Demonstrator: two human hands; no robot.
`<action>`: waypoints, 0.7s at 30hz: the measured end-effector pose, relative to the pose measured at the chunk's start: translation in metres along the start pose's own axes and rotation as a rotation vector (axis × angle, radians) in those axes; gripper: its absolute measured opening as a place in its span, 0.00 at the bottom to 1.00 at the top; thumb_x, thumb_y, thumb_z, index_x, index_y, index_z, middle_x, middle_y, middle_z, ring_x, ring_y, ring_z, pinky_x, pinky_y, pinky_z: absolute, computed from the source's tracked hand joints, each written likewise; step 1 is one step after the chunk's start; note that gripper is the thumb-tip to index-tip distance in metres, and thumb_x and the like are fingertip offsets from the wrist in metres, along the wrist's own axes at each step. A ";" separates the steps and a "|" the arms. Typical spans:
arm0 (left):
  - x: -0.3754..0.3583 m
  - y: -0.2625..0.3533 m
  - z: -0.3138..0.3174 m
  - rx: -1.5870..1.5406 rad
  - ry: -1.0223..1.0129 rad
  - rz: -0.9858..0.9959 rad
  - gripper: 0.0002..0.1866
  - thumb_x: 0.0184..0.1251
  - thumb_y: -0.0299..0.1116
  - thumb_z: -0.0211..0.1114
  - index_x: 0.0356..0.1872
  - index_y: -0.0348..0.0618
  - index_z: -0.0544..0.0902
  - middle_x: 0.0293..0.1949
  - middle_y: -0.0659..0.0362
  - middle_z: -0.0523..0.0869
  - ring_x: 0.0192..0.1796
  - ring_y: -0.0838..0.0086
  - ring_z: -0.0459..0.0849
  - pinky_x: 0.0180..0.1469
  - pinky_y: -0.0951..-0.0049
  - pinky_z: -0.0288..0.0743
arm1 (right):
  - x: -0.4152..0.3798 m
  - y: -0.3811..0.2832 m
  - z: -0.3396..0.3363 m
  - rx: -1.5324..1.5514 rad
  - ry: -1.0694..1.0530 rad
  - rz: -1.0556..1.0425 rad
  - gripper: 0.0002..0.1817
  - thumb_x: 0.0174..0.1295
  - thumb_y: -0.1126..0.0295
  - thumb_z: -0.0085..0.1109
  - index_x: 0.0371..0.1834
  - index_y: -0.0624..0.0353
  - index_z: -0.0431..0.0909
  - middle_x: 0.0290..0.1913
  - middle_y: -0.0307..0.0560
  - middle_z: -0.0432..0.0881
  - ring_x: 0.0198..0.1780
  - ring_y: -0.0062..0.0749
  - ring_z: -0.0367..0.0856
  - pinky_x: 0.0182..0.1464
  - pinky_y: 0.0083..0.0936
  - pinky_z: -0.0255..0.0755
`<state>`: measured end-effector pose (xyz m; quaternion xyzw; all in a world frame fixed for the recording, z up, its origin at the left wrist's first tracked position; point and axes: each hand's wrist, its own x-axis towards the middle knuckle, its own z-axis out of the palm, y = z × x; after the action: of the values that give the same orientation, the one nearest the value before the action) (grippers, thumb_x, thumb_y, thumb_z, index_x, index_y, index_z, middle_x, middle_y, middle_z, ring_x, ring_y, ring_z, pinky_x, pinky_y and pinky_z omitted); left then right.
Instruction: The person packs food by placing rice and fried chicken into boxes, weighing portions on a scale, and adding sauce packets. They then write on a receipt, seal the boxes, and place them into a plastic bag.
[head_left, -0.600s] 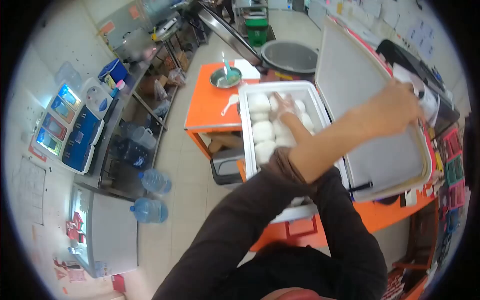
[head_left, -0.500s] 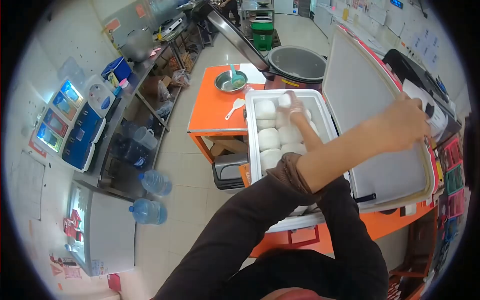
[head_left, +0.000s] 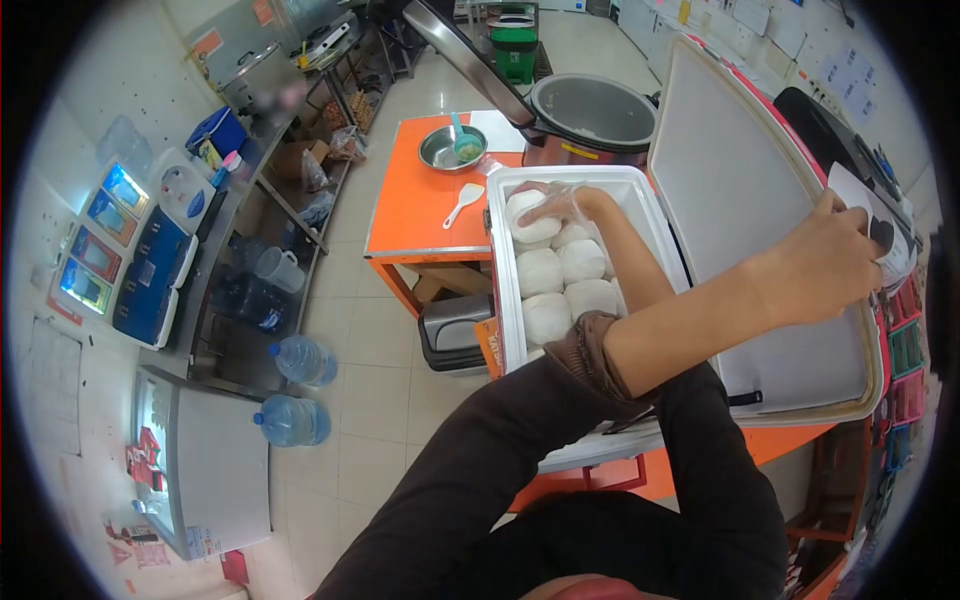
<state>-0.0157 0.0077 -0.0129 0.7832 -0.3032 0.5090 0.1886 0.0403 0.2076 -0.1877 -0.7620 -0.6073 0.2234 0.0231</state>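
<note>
My arms cross over a white cooler box [head_left: 652, 190] that holds several white, rounded, wrapped bundles [head_left: 541, 272]. My right hand [head_left: 560, 205], in a thin clear plastic glove, has its fingers around a white bundle [head_left: 522, 210] at the box's far left corner. My left hand [head_left: 840, 250] reaches across to the right, its fingers curled on the outer edge of the raised lid [head_left: 715, 190]. My left forearm covers part of the box's near end.
An orange table [head_left: 400, 215] bears a steel bowl [head_left: 437, 150] with a teal scoop and a white paddle [head_left: 463, 205]. Behind the box stands an open cooker [head_left: 590, 108]. Water bottles [head_left: 292, 420] stand on the floor at left.
My right hand has moved left and slightly nearer, to the bundle in the corner. My left hand stays at the lid's edge. The view has shifted slightly.
</note>
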 end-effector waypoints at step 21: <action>0.006 -0.014 -0.037 -0.249 -0.165 0.131 0.26 0.48 0.11 0.53 0.50 0.43 0.83 0.37 0.51 0.87 0.45 0.60 0.82 0.52 0.67 0.75 | -0.101 0.027 0.053 1.202 0.488 -0.211 0.42 0.42 0.63 0.76 0.65 0.40 0.66 0.65 0.58 0.69 0.63 0.50 0.72 0.61 0.48 0.67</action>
<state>-0.0298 0.0382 0.0079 0.7715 -0.4289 0.4126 0.2248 0.0292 0.0932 -0.2115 -0.5816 -0.4256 0.3411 0.6036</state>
